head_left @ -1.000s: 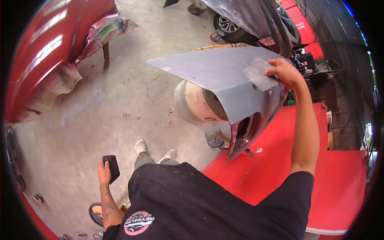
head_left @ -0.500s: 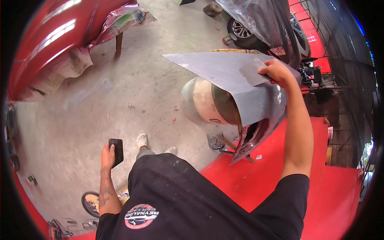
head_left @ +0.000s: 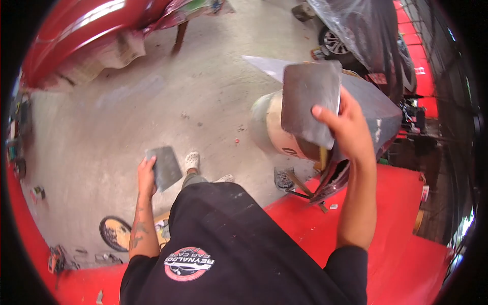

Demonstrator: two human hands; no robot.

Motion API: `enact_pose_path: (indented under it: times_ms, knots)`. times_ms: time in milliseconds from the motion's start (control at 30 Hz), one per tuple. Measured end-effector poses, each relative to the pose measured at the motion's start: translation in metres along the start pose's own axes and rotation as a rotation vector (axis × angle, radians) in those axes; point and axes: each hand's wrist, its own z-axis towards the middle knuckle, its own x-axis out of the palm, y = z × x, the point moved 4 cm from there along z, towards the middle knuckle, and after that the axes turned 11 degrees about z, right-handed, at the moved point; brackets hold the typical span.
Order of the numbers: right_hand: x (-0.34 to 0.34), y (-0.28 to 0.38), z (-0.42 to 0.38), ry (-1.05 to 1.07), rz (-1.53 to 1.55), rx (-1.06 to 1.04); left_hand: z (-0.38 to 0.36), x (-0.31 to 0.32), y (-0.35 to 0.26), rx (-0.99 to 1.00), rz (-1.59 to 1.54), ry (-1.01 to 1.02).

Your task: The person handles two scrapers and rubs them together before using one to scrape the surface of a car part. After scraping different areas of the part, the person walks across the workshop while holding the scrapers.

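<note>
My right hand [head_left: 348,124] grips a grey rectangular sheet [head_left: 310,96], thumb on its face, raised in front of a grey-primed panel [head_left: 378,104]. The sheet hides part of that panel, which rests on a drum [head_left: 272,119]. Lower at the left, my left hand [head_left: 146,175] pinches a second dark grey rectangular sheet [head_left: 166,168] by its edge, above the concrete floor [head_left: 127,132] and apart from the panel.
A shiny red car body [head_left: 86,40] with masking paper [head_left: 107,58] is at the upper left. A plastic-covered car [head_left: 351,30] stands at the upper right. Near my left arm lies a round black-rimmed object [head_left: 116,234]. Red flooring [head_left: 300,229] spreads beneath the panel.
My right hand has lifted its sheet off the panel and turned its face toward the camera. My left hand has risen slightly, its sheet now tilted. The view has shifted.
</note>
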Motion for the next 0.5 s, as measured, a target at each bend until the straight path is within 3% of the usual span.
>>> enact_pose_path:
  times_ms: [67, 200, 400, 500]
  knots:
    - [0.029, -0.029, -0.025, -0.051, 0.148, 0.024, -0.015, 0.026, -0.034, -0.058, -0.18, 0.012]
    - [0.073, -0.095, -0.049, -0.11, 0.154, -0.064, -0.028, 0.072, -0.072, 0.009, -0.408, 0.126]
    - [0.101, -0.125, -0.068, -0.179, 0.208, -0.084, -0.073, 0.128, -0.126, 0.05, -0.475, 0.276]
    - [0.107, -0.136, -0.077, -0.238, 0.157, -0.112, -0.08, 0.137, -0.133, 0.3, -0.359, 0.191]
